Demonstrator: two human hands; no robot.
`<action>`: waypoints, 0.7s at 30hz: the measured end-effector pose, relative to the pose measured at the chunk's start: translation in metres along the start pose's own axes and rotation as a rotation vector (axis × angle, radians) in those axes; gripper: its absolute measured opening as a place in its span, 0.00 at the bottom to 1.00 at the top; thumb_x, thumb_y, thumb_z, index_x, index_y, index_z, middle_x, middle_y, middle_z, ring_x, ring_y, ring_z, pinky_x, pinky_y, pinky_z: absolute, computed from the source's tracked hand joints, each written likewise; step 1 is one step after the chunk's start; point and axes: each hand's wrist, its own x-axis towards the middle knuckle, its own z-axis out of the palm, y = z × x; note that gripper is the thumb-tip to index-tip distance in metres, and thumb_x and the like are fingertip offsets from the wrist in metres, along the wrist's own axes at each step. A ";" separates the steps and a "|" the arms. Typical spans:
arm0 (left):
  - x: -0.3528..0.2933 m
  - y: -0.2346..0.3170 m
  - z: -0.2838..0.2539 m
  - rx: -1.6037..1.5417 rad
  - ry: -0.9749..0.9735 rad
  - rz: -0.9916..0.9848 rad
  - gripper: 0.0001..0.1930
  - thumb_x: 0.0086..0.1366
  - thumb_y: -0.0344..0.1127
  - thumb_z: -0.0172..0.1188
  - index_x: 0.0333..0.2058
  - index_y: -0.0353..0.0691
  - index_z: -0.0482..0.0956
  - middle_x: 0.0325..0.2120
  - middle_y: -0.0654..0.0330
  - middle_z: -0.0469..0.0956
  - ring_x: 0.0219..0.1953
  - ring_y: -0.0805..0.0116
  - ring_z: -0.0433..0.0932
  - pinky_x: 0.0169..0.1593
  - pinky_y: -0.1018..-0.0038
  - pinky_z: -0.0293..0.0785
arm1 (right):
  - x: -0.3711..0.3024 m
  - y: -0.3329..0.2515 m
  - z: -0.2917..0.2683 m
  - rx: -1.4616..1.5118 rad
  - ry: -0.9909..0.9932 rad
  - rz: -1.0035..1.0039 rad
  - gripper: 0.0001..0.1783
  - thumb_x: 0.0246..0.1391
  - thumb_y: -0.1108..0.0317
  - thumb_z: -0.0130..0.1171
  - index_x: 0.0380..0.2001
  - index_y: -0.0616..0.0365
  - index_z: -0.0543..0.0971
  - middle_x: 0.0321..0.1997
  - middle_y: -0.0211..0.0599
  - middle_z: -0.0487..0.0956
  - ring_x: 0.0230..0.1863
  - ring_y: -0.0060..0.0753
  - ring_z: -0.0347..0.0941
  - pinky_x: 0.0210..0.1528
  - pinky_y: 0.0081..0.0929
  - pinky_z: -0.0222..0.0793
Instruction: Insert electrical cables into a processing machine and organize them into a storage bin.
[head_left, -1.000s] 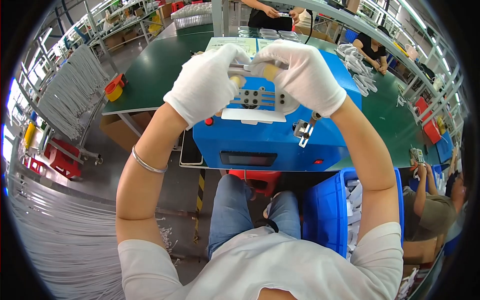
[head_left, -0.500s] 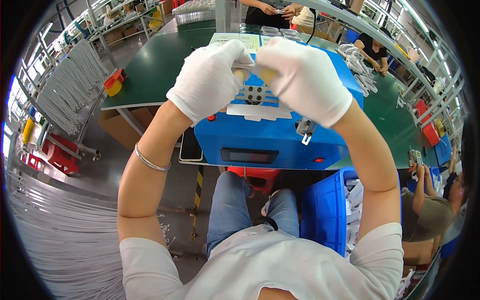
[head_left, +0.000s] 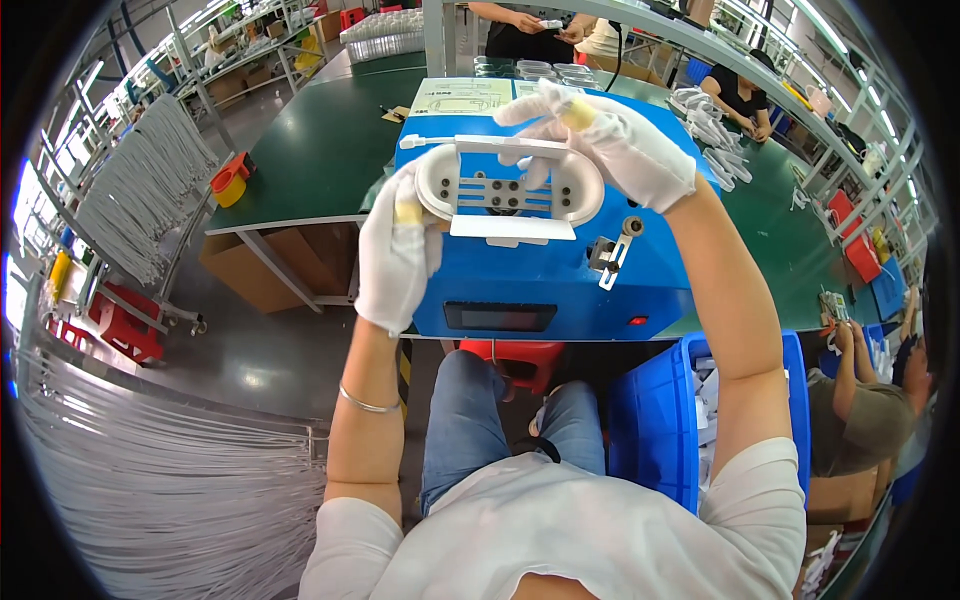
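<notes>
A coil of white cable (head_left: 590, 206) lies in a long oval around the slotted metal plate (head_left: 503, 190) on top of a blue machine (head_left: 480, 274). One small white cable end (head_left: 412, 142) sticks out at its upper left. My left hand (head_left: 394, 255), in a white glove with a yellowish finger wrap, is closed around the coil's left end; some fingertips are hidden behind it. My right hand (head_left: 620, 140), gloved likewise, is open over the coil's upper right, fingers spread. A white flap (head_left: 513, 227) lies in front of the plate.
A metal bracket (head_left: 610, 255) stands right of the coil. Bundled white cables (head_left: 725, 160) lie on the green table (head_left: 290, 150). A blue bin (head_left: 650, 430) of white pieces stands by my right leg. Another person's hands (head_left: 550, 28) work across the table.
My hands were closed close together above the plate. They have moved apart: the left went down to the coil's left end, the right opened out. The coil now shows.
</notes>
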 end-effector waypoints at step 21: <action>-0.060 0.018 0.060 -0.693 0.010 -0.188 0.36 0.57 0.47 0.63 0.58 0.32 0.60 0.46 0.45 0.74 0.22 0.70 0.75 0.16 0.80 0.67 | -0.018 -0.021 0.010 -0.639 0.082 -0.377 0.09 0.51 0.69 0.50 0.34 0.57 0.78 0.28 0.49 0.76 0.29 0.48 0.73 0.34 0.36 0.69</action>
